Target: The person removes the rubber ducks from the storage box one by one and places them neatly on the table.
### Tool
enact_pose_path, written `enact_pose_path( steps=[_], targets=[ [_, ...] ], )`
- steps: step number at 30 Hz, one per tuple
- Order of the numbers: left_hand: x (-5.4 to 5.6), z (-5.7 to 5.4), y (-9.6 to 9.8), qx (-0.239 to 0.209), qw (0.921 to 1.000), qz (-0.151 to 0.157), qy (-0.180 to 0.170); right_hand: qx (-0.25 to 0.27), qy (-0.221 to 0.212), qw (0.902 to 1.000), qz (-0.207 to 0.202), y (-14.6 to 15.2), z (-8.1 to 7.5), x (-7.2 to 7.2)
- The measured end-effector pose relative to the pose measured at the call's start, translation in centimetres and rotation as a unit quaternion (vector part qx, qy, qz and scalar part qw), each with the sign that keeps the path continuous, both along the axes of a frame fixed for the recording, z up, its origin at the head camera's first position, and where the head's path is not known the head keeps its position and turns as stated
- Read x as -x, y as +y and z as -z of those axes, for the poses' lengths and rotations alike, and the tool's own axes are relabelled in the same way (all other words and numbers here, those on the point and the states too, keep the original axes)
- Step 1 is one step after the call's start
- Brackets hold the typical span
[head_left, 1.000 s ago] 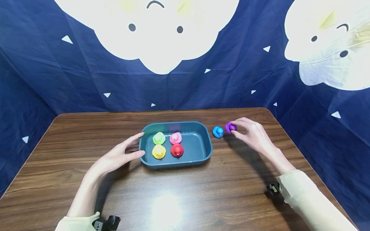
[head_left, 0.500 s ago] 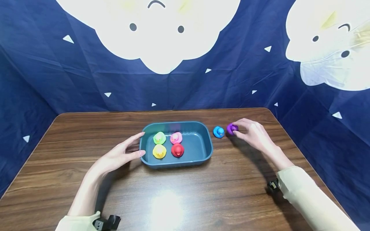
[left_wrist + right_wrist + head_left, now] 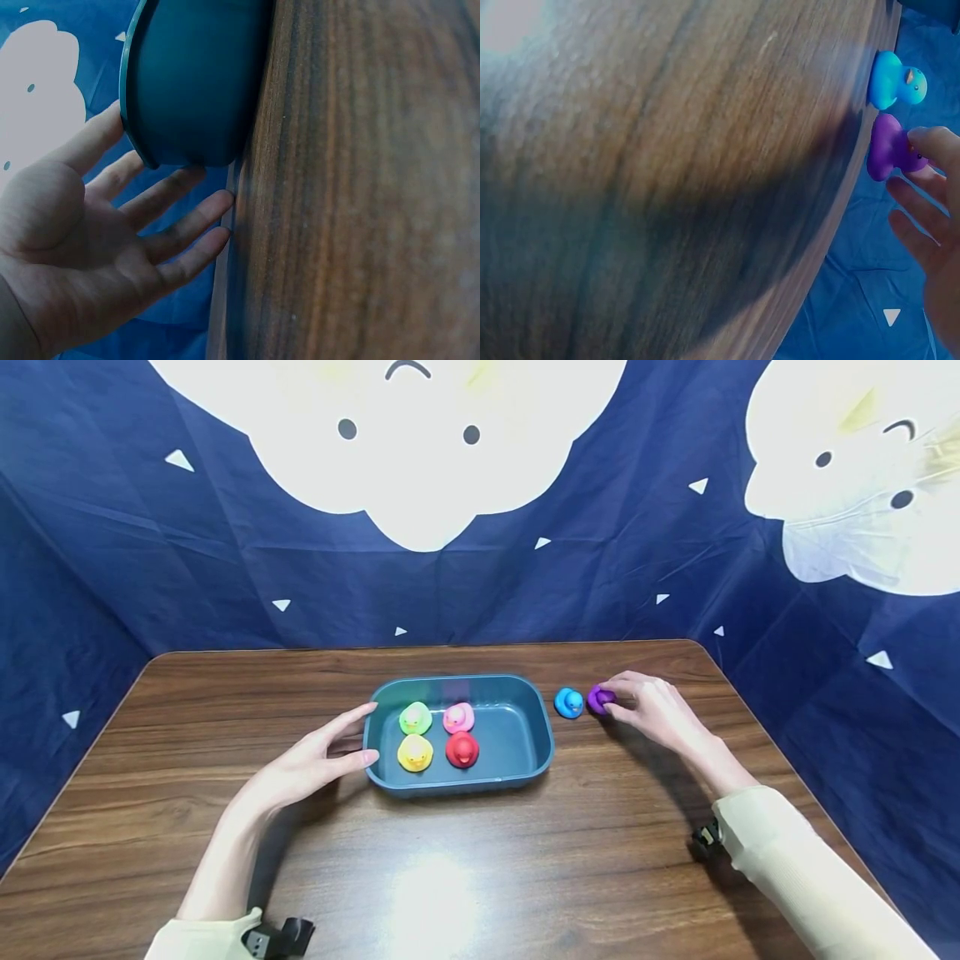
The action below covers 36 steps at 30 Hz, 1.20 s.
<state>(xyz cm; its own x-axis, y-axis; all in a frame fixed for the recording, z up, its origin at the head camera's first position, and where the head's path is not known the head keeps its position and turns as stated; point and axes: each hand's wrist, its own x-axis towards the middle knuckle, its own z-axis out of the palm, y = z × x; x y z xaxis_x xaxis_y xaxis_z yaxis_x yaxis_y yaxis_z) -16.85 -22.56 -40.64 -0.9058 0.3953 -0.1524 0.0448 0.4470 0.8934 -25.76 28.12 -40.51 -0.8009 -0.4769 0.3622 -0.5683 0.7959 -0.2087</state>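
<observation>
My right hand (image 3: pixel 654 712) pinches a small purple rubber duck (image 3: pixel 887 148) by its head between thumb and fingers. Right beside it, to the left, a blue rubber duck (image 3: pixel 569 702) sits on the table. At the left end of a dark teal rectangular bin (image 3: pixel 517 735), my left hand (image 3: pixel 306 767) is spread, with thumb and index finger touching the rim; the left wrist view has its fingers (image 3: pixel 176 229) extended. Inside the bin are a green duck (image 3: pixel 415 718), a pink duck (image 3: pixel 458 717), a yellow duck (image 3: pixel 415 752) and a red duck (image 3: pixel 462 749), grouped in its left and middle part.
The brown wood-grain table (image 3: pixel 315 860) has a rounded far edge just behind the ducks. Dark blue cloth (image 3: pixel 480 585) with white clouds hangs behind and at both sides. A light glare lies on the tabletop in front of the bin.
The purple duck in my right hand has shifted slightly nearer to me, down beside the blue duck. My left hand stays at the bin's end, and the ducks in the bin keep their places.
</observation>
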Motion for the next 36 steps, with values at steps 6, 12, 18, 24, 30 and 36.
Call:
enact_pose_path(
  steps=[6, 12, 18, 24, 30, 36],
  targets=[
    [0.0, 0.1, 0.0, 0.0, 1.0, -0.001, -0.002, -0.004, -0.01, 0.9999, 0.002, 0.0, 0.2, 0.2],
    [0.0, 0.1, 0.0, 0.001, 1.0, -0.003, -0.004, -0.006, -0.024, 0.9997, 0.009, 0.0, 0.6, 0.4],
    [0.0, 0.1, 0.0, -0.001, 1.0, -0.002, -0.004, -0.006, -0.023, 0.9997, 0.01, 0.1, 0.9, 0.5],
    [0.0, 0.0, 0.0, -0.001, 1.0, -0.004, -0.007, 0.002, -0.017, 0.9999, 0.002, 0.2, 1.1, 0.5],
    [0.0, 0.0, 0.1, 0.002, 1.0, -0.005, -0.007, 0.013, -0.012, 0.9998, -0.001, 0.5, 1.4, 0.5],
    [0.0, -0.1, 0.1, 0.005, 0.9999, -0.006, -0.01, 0.019, -0.025, 0.9995, 0.002, 0.6, 1.3, 0.4]
  ],
)
